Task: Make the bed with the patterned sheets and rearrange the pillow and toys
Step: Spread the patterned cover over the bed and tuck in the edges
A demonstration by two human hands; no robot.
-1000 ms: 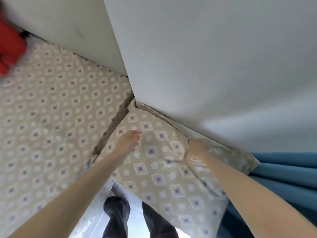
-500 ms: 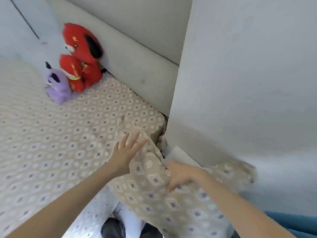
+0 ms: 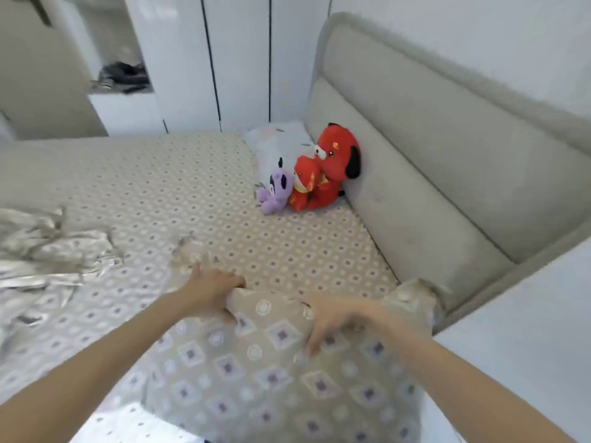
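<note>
Head view: gripped pillow (image 3: 256, 378), toys (image 3: 315, 177) against headboard (image 3: 431, 148), perhaps satin cover (image 3: 48, 251) leftward.

patterned bed (image 3: 192, 187), 3 plush toys (image 3: 305, 187), pillow (image 3: 256, 378), crumpled sheet (image 3: 48, 251)

Beige diamond-patterned pillow (image 3: 256, 372); red, purple toys (image 3: 307, 177).

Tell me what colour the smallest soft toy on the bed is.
The smallest soft toy is pale purple with dark markings; the head view shows it.
</note>
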